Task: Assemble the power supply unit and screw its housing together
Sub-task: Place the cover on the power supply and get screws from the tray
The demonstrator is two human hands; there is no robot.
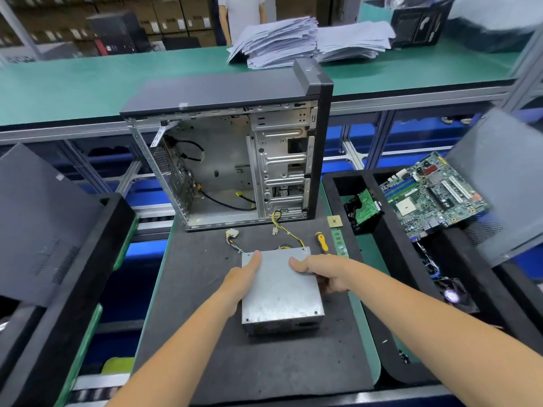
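Observation:
A grey metal power supply unit (280,292) lies on the dark foam mat (205,333), its yellow and black cables (289,232) trailing toward the open computer case (229,160). My left hand (241,277) grips its left side, thumb lying on the top plate. My right hand (320,273) grips the right side, thumb on top and fingers curled round the edge. A yellow-handled screwdriver (322,242) lies just beyond the unit's right far corner.
A memory stick (339,242) and a small CPU (334,222) lie on the mat's right edge. A foam tray (382,362) to the right holds a hard drive (364,208), motherboard (432,195) and fan (454,295). Dark side panels (38,224) lean at left and right. Paper stacks (279,42) sit behind.

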